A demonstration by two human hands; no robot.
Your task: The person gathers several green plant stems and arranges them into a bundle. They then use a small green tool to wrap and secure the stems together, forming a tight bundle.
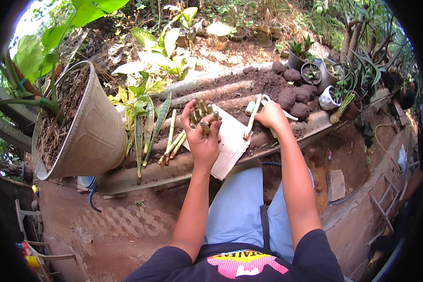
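My left hand (204,141) is raised over the sheet, with its fingers around a bundle of cut stem pieces (204,116), their ends pointing up. Below it lies a pale piece of cardboard (232,141). My right hand (270,114) is down at the bench beside a longer pale stem (254,114). A white curved object (289,115) shows on both sides of that hand; the fingers hide whether it or the stem is gripped. A small green and white spool (249,108) lies left of the stem. More rooted stems (172,144) lie left of the cardboard.
Leafy cuttings (148,123) lie beside a large tilted planter (88,134) on the left. Dark soil balls (294,95) and small pots (328,98) stand at the right of the corrugated bench (151,172). A concrete block (335,185) sits on the ground.
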